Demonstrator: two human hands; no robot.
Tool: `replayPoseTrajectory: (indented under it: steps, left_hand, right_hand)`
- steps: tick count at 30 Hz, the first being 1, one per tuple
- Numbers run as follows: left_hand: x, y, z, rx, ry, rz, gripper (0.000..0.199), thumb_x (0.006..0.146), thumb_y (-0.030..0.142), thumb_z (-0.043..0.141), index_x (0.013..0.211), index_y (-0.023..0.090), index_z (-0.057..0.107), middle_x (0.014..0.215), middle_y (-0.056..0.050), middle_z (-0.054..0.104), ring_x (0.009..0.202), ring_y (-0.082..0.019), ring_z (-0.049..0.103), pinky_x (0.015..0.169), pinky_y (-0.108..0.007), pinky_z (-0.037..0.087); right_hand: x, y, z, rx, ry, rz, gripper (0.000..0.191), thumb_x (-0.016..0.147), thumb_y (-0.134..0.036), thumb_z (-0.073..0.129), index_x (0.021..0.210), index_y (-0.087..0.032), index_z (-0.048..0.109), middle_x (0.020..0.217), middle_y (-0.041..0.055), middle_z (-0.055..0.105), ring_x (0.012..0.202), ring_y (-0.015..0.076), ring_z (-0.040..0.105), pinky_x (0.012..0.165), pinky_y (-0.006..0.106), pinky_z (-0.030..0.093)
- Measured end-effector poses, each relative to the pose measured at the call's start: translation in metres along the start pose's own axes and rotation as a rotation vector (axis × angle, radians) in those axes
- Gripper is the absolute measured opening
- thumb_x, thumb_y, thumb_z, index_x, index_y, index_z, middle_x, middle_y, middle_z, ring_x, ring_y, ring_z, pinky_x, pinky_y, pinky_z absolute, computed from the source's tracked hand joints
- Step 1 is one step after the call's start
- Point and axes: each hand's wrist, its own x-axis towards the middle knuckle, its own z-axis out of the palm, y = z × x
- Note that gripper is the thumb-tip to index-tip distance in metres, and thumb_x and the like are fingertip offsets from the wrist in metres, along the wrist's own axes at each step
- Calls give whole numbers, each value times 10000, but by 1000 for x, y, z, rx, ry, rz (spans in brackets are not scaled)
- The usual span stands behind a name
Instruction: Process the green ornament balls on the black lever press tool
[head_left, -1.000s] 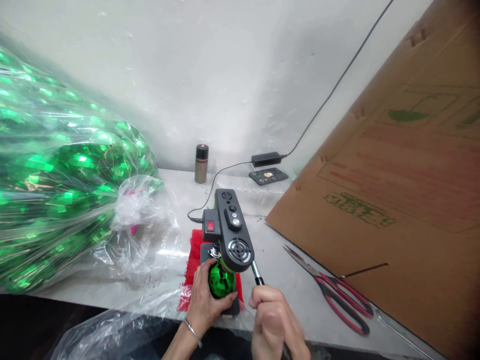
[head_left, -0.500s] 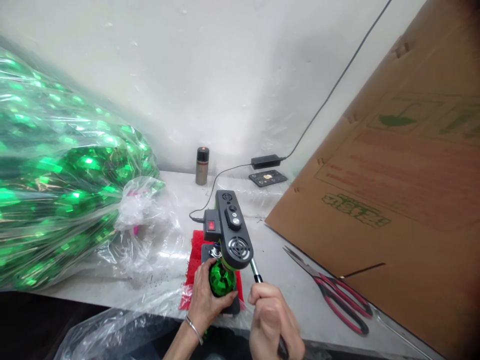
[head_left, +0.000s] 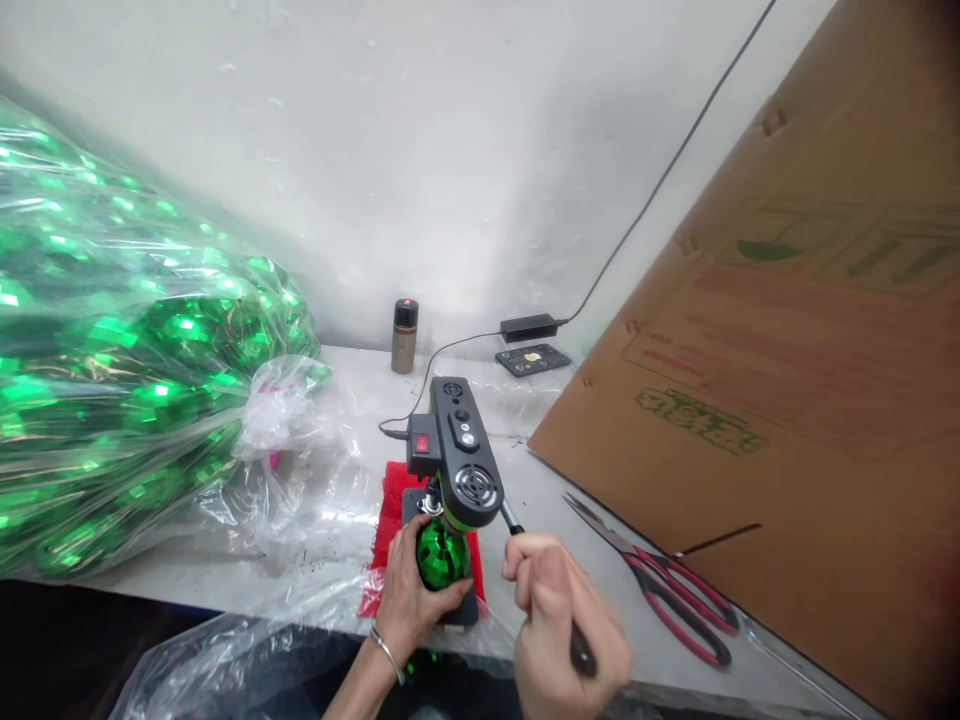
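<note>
Green and faceted, the ball [head_left: 442, 556] sits beneath the near end of the black machine [head_left: 463, 440], left hand's [head_left: 409, 588] grip half-curled round it, seemingly for steadiness, right hand's [head_left: 566, 620] clenched on the machine's lever [head_left: 511, 516].

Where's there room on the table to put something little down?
The table has a bare patch between the black machine and the scissors, and a smaller one between the bottle and the plastic bag. It's crowded around the green ball, left hand and right hand, and along the cardboard box.
</note>
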Motion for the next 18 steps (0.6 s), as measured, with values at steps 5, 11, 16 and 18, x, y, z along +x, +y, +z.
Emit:
replayPoseTrajectory:
  steps: [5,11,16,18]
  left_hand:
    - [-15,-17,-3,-94,103,41,789,675,443,893,1358,185,593,1322,-172,715,1249,-390,697,1100,-607,553]
    - [-112,-99,-36,-131,100,134,1052,466,804,940,1294,222,653,1314,-198,745,1245,-441,725,1057,-559,613]
    - [-176,-135,-51,19,-12,-149,1047,696,803,809,1502,185,550,1599,-252,538,1383,-432,639,1095,-541,593]
    - [-184,-135,-55,74,-132,-226,957,767,726,778,1519,178,556,1612,-243,533,1410,-415,621,1107,-520,584]
  right_hand:
    - [15,-13,-2,-25,-36,52,369,1062,-102,476,711,-216,465,647,-40,486,600,92,528,562,222,404]
    - [4,-7,-11,-87,-147,2,320,1068,-105,459,774,-218,515,696,-31,564,623,89,575,586,204,456]
    - [-10,-3,-16,-131,-86,65,198,1023,-319,675,1195,-223,655,1140,88,711,717,118,678,651,258,579]
    - [-25,1,-27,-161,-55,149,469,1006,-345,710,1438,-244,557,1222,104,691,676,100,661,673,269,604]
